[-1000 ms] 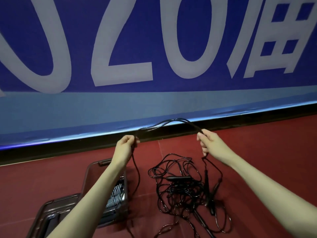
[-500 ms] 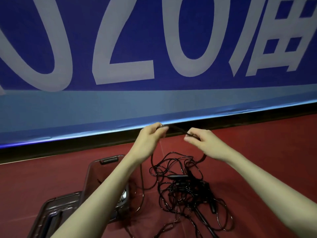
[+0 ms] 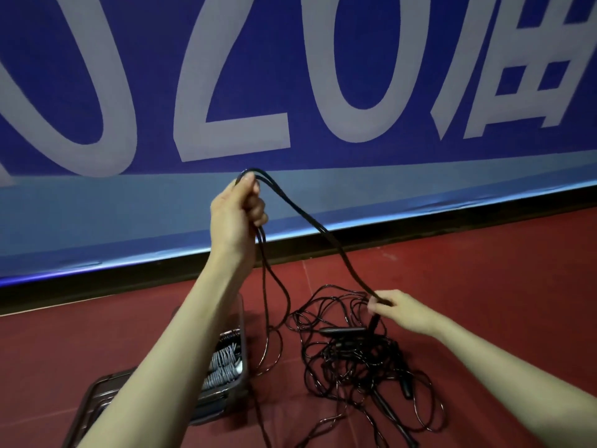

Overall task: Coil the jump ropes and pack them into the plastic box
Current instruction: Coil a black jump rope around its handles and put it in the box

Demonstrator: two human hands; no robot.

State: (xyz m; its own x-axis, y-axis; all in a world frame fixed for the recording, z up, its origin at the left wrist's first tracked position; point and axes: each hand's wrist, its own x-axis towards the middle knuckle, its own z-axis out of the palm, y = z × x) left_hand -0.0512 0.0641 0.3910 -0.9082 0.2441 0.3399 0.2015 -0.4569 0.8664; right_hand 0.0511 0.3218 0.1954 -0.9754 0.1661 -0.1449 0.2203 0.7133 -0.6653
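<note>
Hands: left hand (image 3: 237, 211) grips doubled rope (image 3: 310, 221) mid-frame; right hand (image 3: 399, 310) pinches it lower right.
Around: tangled ropes (image 3: 355, 357), box (image 3: 240, 376) partly behind left arm.
Writing: banner (image 3: 290, 76) reads "20".

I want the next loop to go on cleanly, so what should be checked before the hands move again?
1. Left hand grips the folded black rope: ok.
2. Right hand pinches the strands running down to it: ok.
3. Rope between the hands is free of knots: ok.
4. Rope pile on the floor is untangled: not ok.
5. Plastic box stands open within reach: ok.
6. Room left in the box: cannot tell, the forearm hides it.
</note>
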